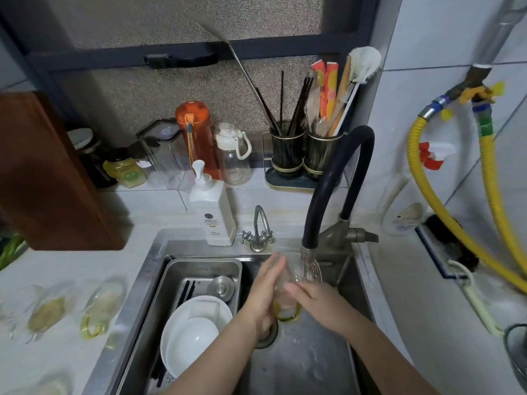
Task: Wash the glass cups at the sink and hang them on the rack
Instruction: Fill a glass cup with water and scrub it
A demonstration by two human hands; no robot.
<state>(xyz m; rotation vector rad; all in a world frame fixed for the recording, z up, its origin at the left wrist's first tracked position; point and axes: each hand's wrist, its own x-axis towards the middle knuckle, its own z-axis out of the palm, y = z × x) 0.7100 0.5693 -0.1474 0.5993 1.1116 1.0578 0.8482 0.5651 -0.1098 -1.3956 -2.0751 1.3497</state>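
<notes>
A clear glass cup (288, 283) with a yellow handle is held over the sink (302, 363), its mouth tipped up under the black tap's spray head (309, 259). My left hand (263, 292) presses flat against its left side. My right hand (316, 302) wraps its right side from below. Water runs over the glass. Several more glass cups with yellow handles (98, 309) lie on the white counter at the left. No hanging rack can be made out.
A steel tray (199, 267) in the sink's left half holds white bowls (194, 334) and chopsticks. A soap pump bottle (212, 212) and small tap (258, 232) stand behind. Utensil holders (305, 155), bottles and a wooden board (48, 172) line the back. Yellow hoses (490, 178) hang at right.
</notes>
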